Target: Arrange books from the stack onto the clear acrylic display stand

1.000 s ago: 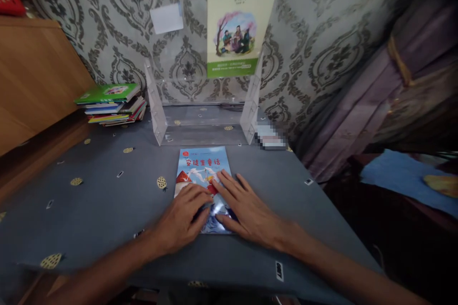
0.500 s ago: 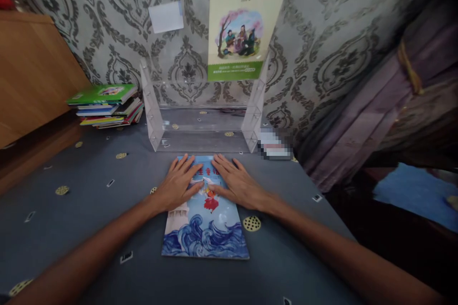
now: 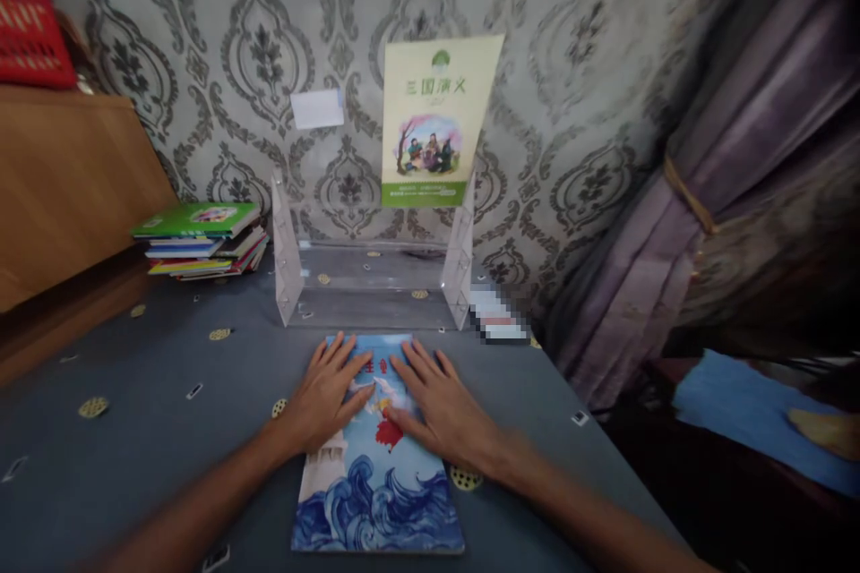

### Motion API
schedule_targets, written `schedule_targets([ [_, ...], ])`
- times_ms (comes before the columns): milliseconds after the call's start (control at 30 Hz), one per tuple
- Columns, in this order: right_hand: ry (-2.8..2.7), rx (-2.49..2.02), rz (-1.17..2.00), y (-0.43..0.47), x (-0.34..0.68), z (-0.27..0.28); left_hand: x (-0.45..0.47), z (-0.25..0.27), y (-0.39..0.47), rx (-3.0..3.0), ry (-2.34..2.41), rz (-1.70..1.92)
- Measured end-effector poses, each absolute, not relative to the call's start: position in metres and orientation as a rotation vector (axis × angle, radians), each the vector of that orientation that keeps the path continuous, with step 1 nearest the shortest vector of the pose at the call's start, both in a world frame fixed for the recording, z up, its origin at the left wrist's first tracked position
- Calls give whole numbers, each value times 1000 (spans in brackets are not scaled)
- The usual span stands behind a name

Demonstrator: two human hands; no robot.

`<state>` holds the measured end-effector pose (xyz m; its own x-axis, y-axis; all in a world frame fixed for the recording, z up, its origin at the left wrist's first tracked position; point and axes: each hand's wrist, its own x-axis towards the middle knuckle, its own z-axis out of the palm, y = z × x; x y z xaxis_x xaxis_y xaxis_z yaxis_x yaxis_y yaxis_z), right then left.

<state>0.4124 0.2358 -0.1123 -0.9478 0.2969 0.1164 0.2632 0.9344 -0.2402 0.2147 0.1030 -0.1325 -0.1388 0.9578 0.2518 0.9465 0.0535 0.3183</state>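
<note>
A blue picture book (image 3: 382, 501) with waves and a small red figure on its cover lies closed on the dark cloth. My left hand (image 3: 326, 398) rests flat on its upper left part, fingers spread. On the upper right part lies my right hand (image 3: 443, 407), also flat with fingers apart; part of the red title is covered. Just beyond the book stands a clear acrylic rack (image 3: 288, 260) with tiers. A pale green book (image 3: 436, 125) stands upright on the rack's upper right.
A pile of books (image 3: 202, 237) sits at the back left beside a wooden cabinet (image 3: 73, 170) bearing a red basket (image 3: 33, 13). A blurred-out item (image 3: 498, 313) lies right of the rack. A purple curtain (image 3: 672, 224) hangs beyond the table's right edge.
The view has tilted up, so everything sits lower in the picture and the whole green book shows. Both hands stay flat on the blue book, the right fingers covering more of its title.
</note>
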Motion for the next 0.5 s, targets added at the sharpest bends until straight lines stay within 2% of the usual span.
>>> schedule_targets([
  [233, -2934, -335, 532, 213, 447, -118, 213, -148, 103, 1835, 2288, 963],
  [500, -2945, -335, 563, 207, 450, -122, 206, -147, 107, 1553, 2187, 1333],
])
